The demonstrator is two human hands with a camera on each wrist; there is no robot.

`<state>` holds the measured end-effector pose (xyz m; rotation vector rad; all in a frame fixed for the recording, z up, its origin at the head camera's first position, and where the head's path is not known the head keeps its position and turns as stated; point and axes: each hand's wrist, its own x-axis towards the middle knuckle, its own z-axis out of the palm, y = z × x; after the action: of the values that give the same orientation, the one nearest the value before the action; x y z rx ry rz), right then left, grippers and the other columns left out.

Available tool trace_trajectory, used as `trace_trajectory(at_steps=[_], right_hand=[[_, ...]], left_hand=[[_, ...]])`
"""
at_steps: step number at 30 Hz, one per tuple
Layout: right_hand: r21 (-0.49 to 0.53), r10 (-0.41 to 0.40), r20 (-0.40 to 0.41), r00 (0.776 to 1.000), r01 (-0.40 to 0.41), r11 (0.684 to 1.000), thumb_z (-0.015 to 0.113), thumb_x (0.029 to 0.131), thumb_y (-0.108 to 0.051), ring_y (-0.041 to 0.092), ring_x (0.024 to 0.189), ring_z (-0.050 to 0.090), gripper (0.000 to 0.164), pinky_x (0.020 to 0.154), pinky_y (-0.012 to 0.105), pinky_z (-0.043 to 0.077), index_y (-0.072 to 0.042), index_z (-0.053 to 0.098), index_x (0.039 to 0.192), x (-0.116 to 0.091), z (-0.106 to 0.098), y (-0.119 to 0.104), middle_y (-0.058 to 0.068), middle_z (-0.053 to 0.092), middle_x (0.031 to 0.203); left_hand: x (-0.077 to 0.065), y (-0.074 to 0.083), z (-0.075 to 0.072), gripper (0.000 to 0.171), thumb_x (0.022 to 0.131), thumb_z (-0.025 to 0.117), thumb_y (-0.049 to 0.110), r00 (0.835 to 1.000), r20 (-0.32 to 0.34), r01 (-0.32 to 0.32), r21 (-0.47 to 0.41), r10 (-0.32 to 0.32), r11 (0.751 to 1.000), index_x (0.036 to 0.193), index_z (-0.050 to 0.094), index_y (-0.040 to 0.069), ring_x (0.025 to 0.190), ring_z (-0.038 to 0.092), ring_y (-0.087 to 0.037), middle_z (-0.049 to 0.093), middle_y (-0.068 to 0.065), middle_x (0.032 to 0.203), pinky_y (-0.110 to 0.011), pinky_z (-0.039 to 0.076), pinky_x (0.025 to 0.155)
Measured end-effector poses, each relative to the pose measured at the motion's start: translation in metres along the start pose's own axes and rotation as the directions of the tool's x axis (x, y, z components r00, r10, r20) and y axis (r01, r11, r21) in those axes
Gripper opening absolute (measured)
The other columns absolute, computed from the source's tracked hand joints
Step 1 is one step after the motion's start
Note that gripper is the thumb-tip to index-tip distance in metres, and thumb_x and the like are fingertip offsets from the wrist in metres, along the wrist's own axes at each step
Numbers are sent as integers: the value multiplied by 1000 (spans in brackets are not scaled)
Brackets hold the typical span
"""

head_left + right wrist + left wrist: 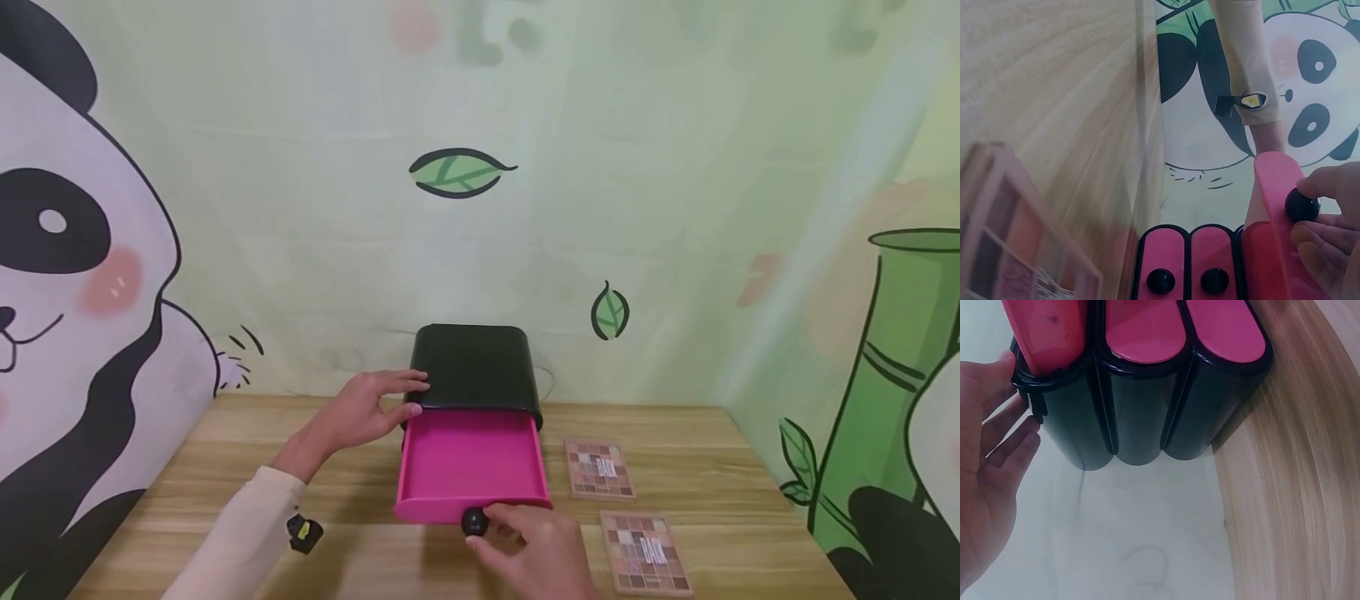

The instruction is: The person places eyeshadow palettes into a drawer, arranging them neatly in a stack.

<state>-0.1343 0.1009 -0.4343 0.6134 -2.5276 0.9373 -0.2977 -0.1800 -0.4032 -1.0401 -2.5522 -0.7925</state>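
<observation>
A black cabinet (474, 367) with three stacked pink drawers stands against the back wall. Its top drawer (474, 454) is pulled out toward me, and its bare pink floor shows. My left hand (372, 408) rests on the cabinet's upper left edge, fingers extended; the left wrist view shows the hand (988, 462) against the black casing. At the drawer front, my right hand (540, 546) pinches the round black knob (475, 522) between thumb and fingers. Two lower drawers (1161, 256) with black knobs sit closed in the right wrist view.
Two eyeshadow palettes, one farther back (600, 468) and one nearer (647, 553), lie on the wooden table (660, 421) right of the cabinet. Behind it hangs a pale green backdrop (315, 208) printed with pandas and bamboo. A small black device (304, 533) is on the left wrist.
</observation>
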Motion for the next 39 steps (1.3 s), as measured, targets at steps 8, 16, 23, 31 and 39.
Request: trace_trajectory(at_steps=[8, 16, 23, 31, 39], right_hand=[[-31, 20, 43, 999, -19, 999, 82, 85, -47, -7, 72, 62, 29, 60, 16, 51, -21, 81, 97, -15, 2, -1, -14, 74, 81], [-9, -40, -14, 999, 40, 999, 80, 87, -46, -6, 72, 64, 27, 60, 16, 53, -21, 81, 97, -25, 12, 3, -13, 75, 81], [-15, -56, 14, 998, 56, 998, 78, 90, -46, -8, 72, 64, 27, 61, 12, 52, -20, 80, 98, -28, 14, 4, -11, 76, 83], [88, -120, 39, 992, 116, 989, 72, 95, -42, -3, 84, 70, 28, 71, 11, 54, -17, 79, 106, -36, -1, 11, -8, 78, 95], [280, -308, -14, 951, 300, 912, 82, 87, -19, 11, 95, 73, 30, 79, 24, 59, -15, 75, 116, -46, -30, 41, 0, 77, 106]], left_hand=[[0, 1, 1, 36, 96, 72, 31, 1000, 1, 15, -3, -15, 1000, 127, 73, 12, 128, 62, -30, 66, -8, 137, -47, 57, 96], [1, 1, 1, 36, 97, 72, 31, 1000, 3, 21, -10, -21, 1000, 128, 73, 12, 129, 61, -30, 66, -8, 138, -48, 55, 99], [1, 2, 2, 36, 96, 72, 30, 1000, -2, 17, -12, -17, 1000, 127, 73, 11, 130, 61, -30, 66, -9, 138, -49, 53, 102], [1, 3, 1, 36, 96, 72, 29, 1000, 1, 5, -7, -5, 1000, 127, 73, 11, 129, 62, -30, 66, -9, 137, -49, 53, 102], [1, 1, 1, 36, 96, 73, 29, 1000, 7, 9, -5, -9, 1000, 127, 73, 11, 130, 61, -31, 66, -9, 138, -50, 53, 102]])
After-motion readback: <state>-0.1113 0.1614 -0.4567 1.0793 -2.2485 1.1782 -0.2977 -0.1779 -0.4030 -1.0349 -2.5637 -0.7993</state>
